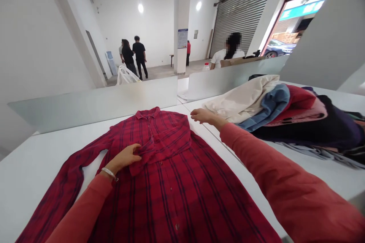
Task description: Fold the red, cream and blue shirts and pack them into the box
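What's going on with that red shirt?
A red plaid shirt lies on a white table, one sleeve folded across its chest. A person's left hand is on that sleeve's end; the right hand, empty, is beside the shirt's shoulder. The other sleeve stretches out. A clothes pile sits to the right.

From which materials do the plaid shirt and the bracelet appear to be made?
The plaid shirt looks like matte woven cloth, perhaps cotton: it creases softly and shows no shine. The bracelet seems polished metal, probably, given its silvery gleam.
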`<move>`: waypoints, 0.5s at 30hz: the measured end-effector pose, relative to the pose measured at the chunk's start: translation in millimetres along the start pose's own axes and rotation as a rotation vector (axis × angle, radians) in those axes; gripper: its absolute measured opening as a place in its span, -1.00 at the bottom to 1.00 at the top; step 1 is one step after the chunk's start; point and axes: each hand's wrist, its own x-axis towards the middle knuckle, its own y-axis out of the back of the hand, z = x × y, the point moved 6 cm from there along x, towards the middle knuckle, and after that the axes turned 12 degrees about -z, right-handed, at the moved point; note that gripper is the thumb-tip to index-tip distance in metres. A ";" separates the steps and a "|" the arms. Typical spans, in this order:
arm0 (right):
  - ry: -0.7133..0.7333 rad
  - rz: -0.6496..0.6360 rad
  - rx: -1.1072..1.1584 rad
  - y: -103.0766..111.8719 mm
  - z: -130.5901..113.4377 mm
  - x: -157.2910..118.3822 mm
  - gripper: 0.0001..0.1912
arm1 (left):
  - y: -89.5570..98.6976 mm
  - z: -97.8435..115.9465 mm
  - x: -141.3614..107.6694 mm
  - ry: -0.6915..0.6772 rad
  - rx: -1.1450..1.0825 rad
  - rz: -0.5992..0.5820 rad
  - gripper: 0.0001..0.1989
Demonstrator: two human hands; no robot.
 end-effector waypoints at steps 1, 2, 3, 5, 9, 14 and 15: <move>0.003 -0.007 -0.016 -0.5 1.9 7.0 -0.68 | 1.3 -3.6 1.3 0.004 -0.026 -0.012 -0.50; 0.009 -0.014 -0.034 -1.3 3.9 14.4 -0.67 | 2.2 -7.0 2.3 0.009 -0.067 -0.029 -0.53; 0.017 -0.019 -0.053 -2.3 6.2 22.1 -0.66 | 2.8 -10.1 2.9 0.014 -0.114 -0.048 -0.54; 0.046 -0.019 -0.098 -4.6 11.3 38.0 -0.62 | 2.7 -15.0 3.0 0.028 -0.216 -0.084 -0.54; 0.140 0.030 -0.207 -8.7 19.5 68.1 -0.50 | 0.7 -20.3 1.0 0.069 -0.351 -0.095 -0.48; 0.254 0.030 -0.289 -15.5 21.6 95.6 -0.51 | -1.8 -21.7 1.4 0.107 -0.464 -0.146 -0.50; 0.260 0.024 -0.294 -15.9 22.3 99.7 -0.56 | 0.2 -22.0 1.1 0.119 -0.476 -0.151 -0.51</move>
